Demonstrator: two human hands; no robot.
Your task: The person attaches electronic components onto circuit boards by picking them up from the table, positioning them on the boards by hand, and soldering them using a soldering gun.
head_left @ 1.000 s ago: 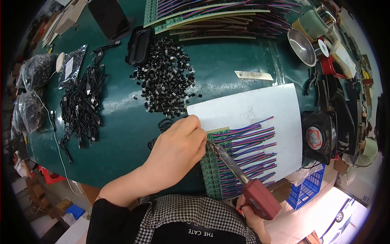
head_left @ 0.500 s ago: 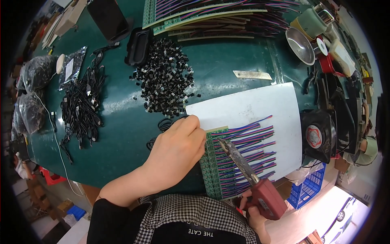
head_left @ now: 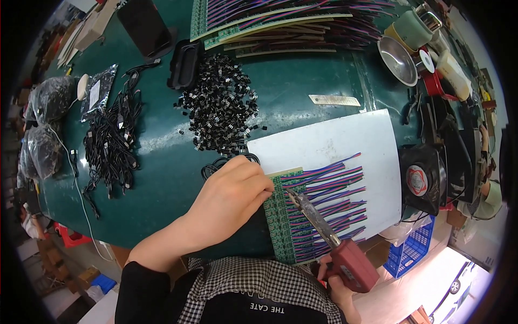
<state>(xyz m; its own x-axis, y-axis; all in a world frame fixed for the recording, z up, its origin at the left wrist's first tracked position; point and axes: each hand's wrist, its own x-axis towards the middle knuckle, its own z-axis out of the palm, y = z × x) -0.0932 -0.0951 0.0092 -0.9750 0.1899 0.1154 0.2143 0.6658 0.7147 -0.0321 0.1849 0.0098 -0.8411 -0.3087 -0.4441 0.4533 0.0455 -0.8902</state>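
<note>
My left hand (head_left: 232,186) is closed in a pinch at the left edge of a green circuit board panel (head_left: 280,227); what its fingertips hold is hidden. A coiled black cable (head_left: 251,157) lies just behind that hand. Rows of red, blue and dark wires (head_left: 329,197) run rightward from the panel. My right hand (head_left: 339,289), at the lower right, is wrapped round the red handle of a soldering gun (head_left: 353,264). The gun's metal tip points up and left, over the upper part of the panel near the wire ends. A white sheet (head_left: 334,135) lies under the wires.
Beyond my left hand is a heap of small black components (head_left: 221,108) beside a black tray (head_left: 184,63). Black cables (head_left: 113,140) lie left. Wired panels (head_left: 280,27) are stacked at the back. A metal blade (head_left: 334,100), a bowl (head_left: 398,60) and a fan (head_left: 423,181) are rightward.
My left hand has shifted slightly down and left, its fingers now lower against the panel edge, with more of the coiled cable showing. The soldering gun's tip has moved slightly left and down.
</note>
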